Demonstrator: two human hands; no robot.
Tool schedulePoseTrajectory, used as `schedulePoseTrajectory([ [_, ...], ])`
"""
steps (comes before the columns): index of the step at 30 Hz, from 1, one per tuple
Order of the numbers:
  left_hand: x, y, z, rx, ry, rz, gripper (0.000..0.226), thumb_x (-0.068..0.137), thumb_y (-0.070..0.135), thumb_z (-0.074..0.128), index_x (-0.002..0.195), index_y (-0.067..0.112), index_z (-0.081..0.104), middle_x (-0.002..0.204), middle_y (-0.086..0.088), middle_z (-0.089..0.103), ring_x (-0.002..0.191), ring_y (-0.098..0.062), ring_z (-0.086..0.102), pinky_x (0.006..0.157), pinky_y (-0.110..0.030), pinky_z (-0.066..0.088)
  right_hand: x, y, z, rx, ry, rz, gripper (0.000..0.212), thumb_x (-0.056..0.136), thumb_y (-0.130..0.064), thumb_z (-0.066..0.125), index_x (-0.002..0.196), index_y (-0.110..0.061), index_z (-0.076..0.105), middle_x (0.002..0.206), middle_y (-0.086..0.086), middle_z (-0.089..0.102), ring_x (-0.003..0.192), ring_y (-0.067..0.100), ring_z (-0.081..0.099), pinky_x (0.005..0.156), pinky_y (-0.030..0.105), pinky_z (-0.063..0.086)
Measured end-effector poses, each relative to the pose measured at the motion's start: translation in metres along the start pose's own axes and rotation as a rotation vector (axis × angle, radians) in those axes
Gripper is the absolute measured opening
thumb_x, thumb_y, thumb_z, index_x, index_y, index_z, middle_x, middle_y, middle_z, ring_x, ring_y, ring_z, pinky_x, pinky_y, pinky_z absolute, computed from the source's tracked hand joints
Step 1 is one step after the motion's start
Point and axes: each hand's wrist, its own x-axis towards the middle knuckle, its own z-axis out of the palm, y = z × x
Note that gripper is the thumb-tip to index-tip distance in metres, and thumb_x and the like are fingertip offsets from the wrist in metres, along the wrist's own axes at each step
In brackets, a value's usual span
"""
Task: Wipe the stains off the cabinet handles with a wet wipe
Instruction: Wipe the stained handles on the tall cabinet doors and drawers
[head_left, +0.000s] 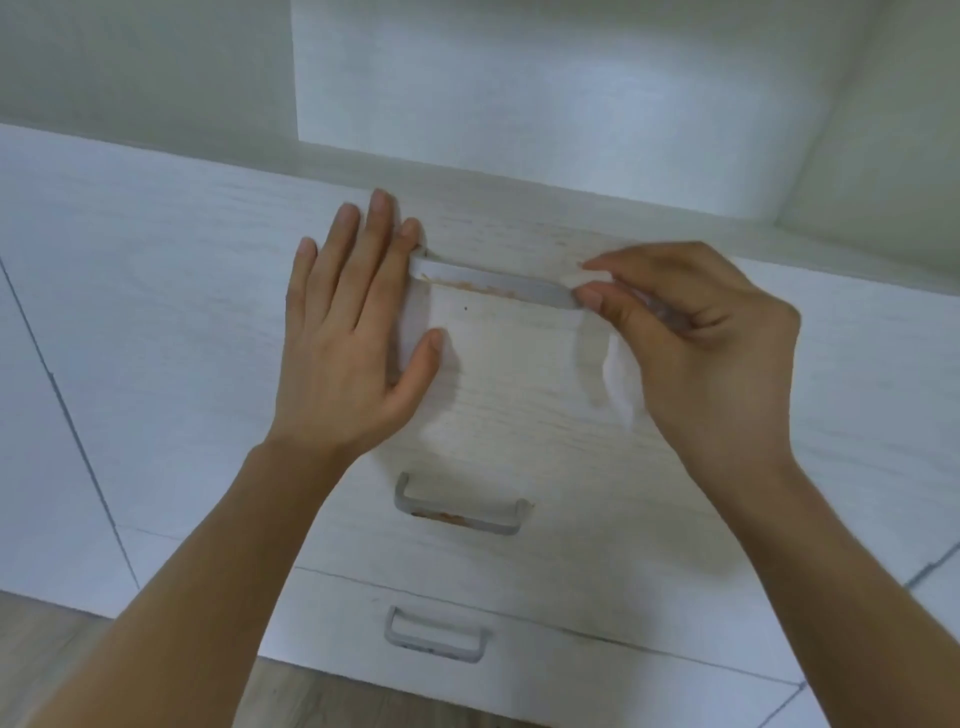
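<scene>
- My left hand (348, 332) lies flat, fingers straight, on the drawer front (519, 374) beside the top handle's (493, 286) left end.
- My right hand (696, 332) pinches the wet wipe (621, 379) round that handle's right end.
- Brown stains (462, 284) show on the top handle and on the middle handle (460, 506).
- The lowest handle (436, 634) sits below.

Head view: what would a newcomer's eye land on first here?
Two bare hands at the top drawer handle: the right hand pinches its right end through a white wet wipe, the left hand lies flat at its left end. Brown stains streak this handle and the middle handle below.
</scene>
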Motion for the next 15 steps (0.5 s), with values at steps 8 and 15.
schedulePoseTrajectory([
  [8,-0.003,0.004,-0.004,-0.052,-0.057,-0.086,0.067,0.095,0.043,0.042,0.151,0.012,0.021,0.157,-0.004,0.009,0.147,-0.019,0.004,0.12,-0.039,0.002,-0.007,0.004,0.013,0.046,0.075,-0.026,0.02,0.085,-0.01,0.069,0.104,-0.016,0.069,0.102,-0.004,0.067,0.099,0.006,0.062,0.091,0.008,0.041],
  [15,-0.004,0.007,-0.005,-0.104,-0.09,-0.125,0.068,0.096,0.047,0.039,0.152,0.014,0.019,0.156,0.003,0.003,0.147,-0.017,0.0,0.119,-0.041,0.0,-0.013,-0.004,0.028,0.076,0.176,-0.003,0.015,0.084,-0.016,0.07,0.099,-0.019,0.07,0.1,0.0,0.068,0.097,0.003,0.061,0.085,0.006,0.042],
])
